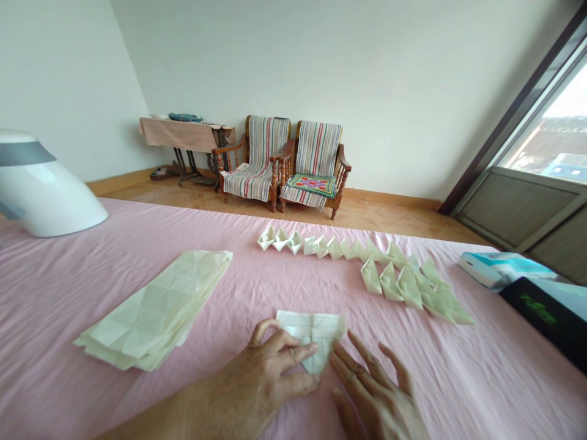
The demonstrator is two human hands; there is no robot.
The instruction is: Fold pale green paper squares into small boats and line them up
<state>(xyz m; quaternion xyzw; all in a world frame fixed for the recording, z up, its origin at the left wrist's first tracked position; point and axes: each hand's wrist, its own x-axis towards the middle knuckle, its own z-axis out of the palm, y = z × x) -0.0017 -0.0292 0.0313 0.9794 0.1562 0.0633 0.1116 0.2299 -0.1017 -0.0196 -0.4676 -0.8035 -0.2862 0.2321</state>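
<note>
A partly folded pale paper piece (314, 338) lies on the pink cloth (257, 275) in front of me. My left hand (266, 376) rests on its left side, fingers stretched flat and pressing the paper down. My right hand (373, 391) lies beside the paper's right edge, fingers spread and touching it. To the left sits a stack of creased paper sheets (158, 308). Beyond the hands, a row of several folded paper boats (367, 266) runs from the middle toward the right.
A white rounded appliance (43, 189) stands at the far left. A teal-and-white box (502, 269) and a black box (548, 318) lie at the right edge. Two striped wooden armchairs (287, 165) and a covered side table (186, 134) stand by the far wall.
</note>
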